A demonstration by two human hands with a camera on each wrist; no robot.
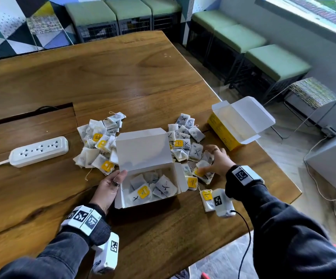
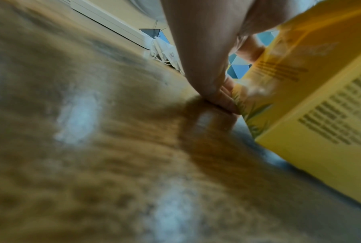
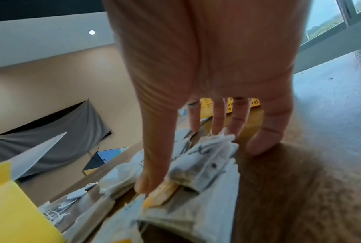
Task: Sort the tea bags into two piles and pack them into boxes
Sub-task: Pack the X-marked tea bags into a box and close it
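Note:
An open box [image 1: 123, 200], yellow outside and white inside, stands in front of me with several X-marked tea bags [image 1: 164, 187] in it. My left hand [image 1: 113, 184] lies with straight fingers against the box's left side [image 2: 300, 115], its fingertips [image 2: 223, 98] down on the table. To the right, my right hand [image 1: 207, 164] arches over a small bunch of X-marked tea bags [image 3: 204, 159], which its thumb and fingers pinch. Behind it lies the X-marked pile [image 1: 185, 137]. An unmarked pile [image 1: 98, 143] lies to the left. A second open yellow box [image 1: 233, 125] stands far right.
A white power strip [image 1: 38, 151] lies at the left with its cord running off the table. The wooden table [image 1: 102, 77] ends close to the right of the second box. A few loose tea bags [image 1: 206, 198] lie by my right wrist. Green stools [image 1: 275, 61] stand beyond.

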